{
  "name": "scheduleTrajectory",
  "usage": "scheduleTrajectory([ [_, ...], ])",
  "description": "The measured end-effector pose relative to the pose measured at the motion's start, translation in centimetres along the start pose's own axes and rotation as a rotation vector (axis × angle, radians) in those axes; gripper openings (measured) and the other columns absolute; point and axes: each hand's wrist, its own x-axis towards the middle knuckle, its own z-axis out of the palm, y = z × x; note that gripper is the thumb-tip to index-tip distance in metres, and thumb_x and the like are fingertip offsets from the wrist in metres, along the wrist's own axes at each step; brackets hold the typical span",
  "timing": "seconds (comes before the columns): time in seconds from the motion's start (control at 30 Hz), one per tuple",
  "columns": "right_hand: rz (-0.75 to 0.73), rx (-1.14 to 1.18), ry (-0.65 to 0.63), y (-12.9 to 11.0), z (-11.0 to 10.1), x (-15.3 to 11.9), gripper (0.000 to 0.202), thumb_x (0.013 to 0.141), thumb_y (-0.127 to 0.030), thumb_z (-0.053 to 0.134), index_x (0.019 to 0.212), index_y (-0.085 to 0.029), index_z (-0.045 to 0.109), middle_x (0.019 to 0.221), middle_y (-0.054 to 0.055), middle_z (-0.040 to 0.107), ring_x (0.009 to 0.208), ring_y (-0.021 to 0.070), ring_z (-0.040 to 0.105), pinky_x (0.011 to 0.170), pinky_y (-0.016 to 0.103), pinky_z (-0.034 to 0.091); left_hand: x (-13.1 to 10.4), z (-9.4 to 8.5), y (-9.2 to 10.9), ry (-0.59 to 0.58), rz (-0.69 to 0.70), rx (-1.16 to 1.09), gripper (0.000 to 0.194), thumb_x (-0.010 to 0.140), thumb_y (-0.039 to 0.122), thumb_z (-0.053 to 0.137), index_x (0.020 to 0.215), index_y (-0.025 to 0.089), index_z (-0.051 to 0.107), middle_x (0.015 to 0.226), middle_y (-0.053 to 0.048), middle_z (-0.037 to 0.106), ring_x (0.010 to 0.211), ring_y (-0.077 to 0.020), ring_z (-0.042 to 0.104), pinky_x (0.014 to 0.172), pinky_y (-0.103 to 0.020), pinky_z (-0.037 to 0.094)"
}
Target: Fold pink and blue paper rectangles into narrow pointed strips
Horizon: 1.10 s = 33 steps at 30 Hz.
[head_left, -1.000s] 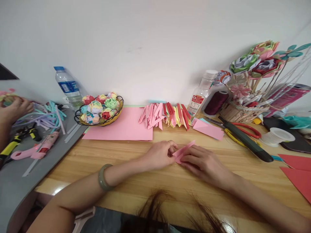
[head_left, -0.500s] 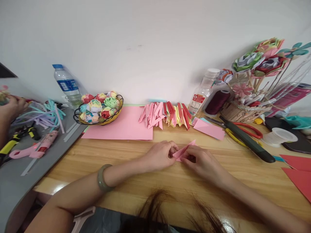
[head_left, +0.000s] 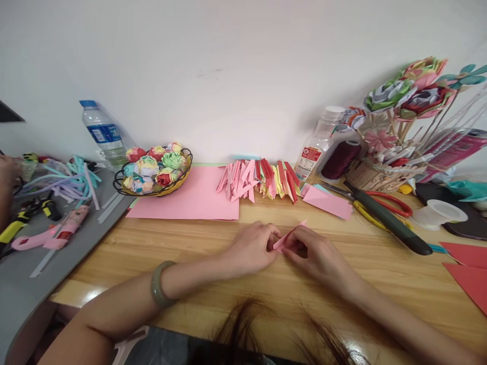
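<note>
A small pink piece of paper [head_left: 282, 243], partly folded, is pinched between my two hands just above the wooden table. My left hand [head_left: 255, 247], with a ring on one finger, grips its left end. On the other side my right hand [head_left: 310, 249] holds the paper between thumb and fingers, covering much of it. Behind my hands stands a row of folded pink, red and yellow paper pieces [head_left: 258, 180]. Flat pink paper rectangles [head_left: 327, 202] lie to the right of that row, and large pink sheets [head_left: 205, 203] lie to the left.
A basket of paper flowers [head_left: 154, 171] sits on the sheets. Scissors [head_left: 388, 218], a thread spool [head_left: 439, 214] and red paper [head_left: 467, 284] are at right. A pink glue gun [head_left: 57, 230] lies on the grey table at left, near another person's hand [head_left: 8, 172].
The pink paper is folded narrower, and my fingers have closed in on it. At the far left, the other person's hand has moved left, mostly out of view.
</note>
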Motion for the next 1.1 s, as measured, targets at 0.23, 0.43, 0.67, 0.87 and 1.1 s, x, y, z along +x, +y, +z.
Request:
scheduleTrajectory([
  [0.23, -0.115, -0.081, 0.013, 0.2, 0.1, -0.3, 0.012, 0.083, -0.018, 0.049, 0.077, -0.019, 0.06, 0.079, 0.004, 0.061, 0.071, 0.0158, 0.055, 0.063, 0.027, 0.043, -1.9, 0.4, -0.4, 0.161, 0.354, 0.432, 0.014, 0.087, 0.022, 0.044, 0.085, 0.016, 0.056, 0.083, -0.004, 0.058, 0.077, -0.017, 0.055, 0.064, -0.028, 0.046],
  [0.43, -0.152, -0.057, 0.038, 0.5, 0.2, -0.5, 0.014, 0.084, -0.021, 0.05, 0.08, -0.02, 0.063, 0.081, 0.004, 0.063, 0.073, 0.0152, 0.058, 0.066, 0.026, 0.045, -2.8, 0.9, -0.3, 0.013, 0.426, 0.653, 0.02, 0.087, 0.015, 0.041, 0.092, 0.013, 0.06, 0.075, -0.004, 0.064, 0.063, -0.016, 0.058, 0.051, -0.026, 0.044],
  [0.67, -0.294, -0.109, 0.045, 0.8, -0.6, -0.6, 0.02, 0.088, -0.023, 0.046, 0.081, -0.019, 0.064, 0.08, 0.006, 0.063, 0.075, 0.0156, 0.058, 0.067, 0.027, 0.046, -2.9, 0.1, 0.0, -0.117, 0.399, 0.678, 0.025, 0.085, 0.018, 0.045, 0.103, 0.011, 0.059, 0.075, -0.008, 0.067, 0.064, -0.0197, 0.062, 0.052, -0.029, 0.048],
  [0.87, -0.456, -0.274, -0.112, 0.3, -2.0, -1.3, 0.023, 0.087, -0.021, 0.043, 0.1, -0.018, 0.063, 0.085, 0.009, 0.06, 0.081, 0.0186, 0.054, 0.07, 0.032, 0.044, -2.5, -0.6, 0.2, -0.076, 0.301, 0.688, 0.023, 0.085, 0.025, 0.045, 0.1, 0.017, 0.06, 0.082, -0.006, 0.066, 0.072, -0.0205, 0.061, 0.056, -0.03, 0.048],
  [1.1, -0.285, -0.147, -0.22, -1.6, -1.2, -1.7, 0.023, 0.089, -0.029, 0.044, 0.099, -0.02, 0.063, 0.085, 0.006, 0.058, 0.074, 0.0159, 0.055, 0.064, 0.026, 0.044, -2.2, 0.0, -0.5, 0.069, 0.351, 0.592, 0.02, 0.089, 0.025, 0.044, 0.095, 0.017, 0.062, 0.087, -0.005, 0.06, 0.082, -0.017, 0.056, 0.067, -0.028, 0.048],
])
